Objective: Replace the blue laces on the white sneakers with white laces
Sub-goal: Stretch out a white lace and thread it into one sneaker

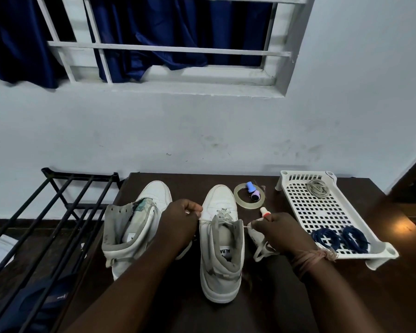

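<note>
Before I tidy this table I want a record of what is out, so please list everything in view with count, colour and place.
sneakers: two, white, side by side on the dark table; the right one is partly laced with a white lace, the left one has none.
tray: one, white perforated plastic, right side of table.
blue laces: two coiled bundles, near end of tray.
pale lace bundle: one, off-white, far end of tray.
tape roll: one, clear, behind the right sneaker.
small caps: two, blue and lilac, inside the roll.
rack: one, black metal, left of table.
curtain: dark blue, at the barred window.
left hand: pinches the lace's left end.
right hand: pinches the right end.
</note>
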